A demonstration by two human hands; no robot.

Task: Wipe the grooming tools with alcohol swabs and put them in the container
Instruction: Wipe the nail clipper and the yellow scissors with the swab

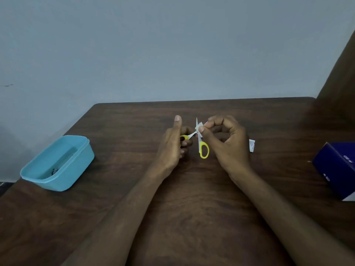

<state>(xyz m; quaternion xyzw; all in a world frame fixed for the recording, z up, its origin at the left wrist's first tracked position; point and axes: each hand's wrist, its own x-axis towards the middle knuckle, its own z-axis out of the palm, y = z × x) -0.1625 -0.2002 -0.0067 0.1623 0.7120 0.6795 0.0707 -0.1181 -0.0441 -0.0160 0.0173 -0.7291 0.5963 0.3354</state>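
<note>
Above the brown wooden bench (192,189), the left hand (171,148) holds small yellow-handled scissors (200,143); the right hand (228,144) fingers pinch a white swab (198,126), wiping a blade. Next probably comes the blue plastic container (57,166).

Dark brown wooden table (192,208) under the hands, plain grey-blue wall (172,45) behind them, brown board (342,77) far right, dim light

Plain room (wooden table (192,208), bare wall (172,45))
</note>
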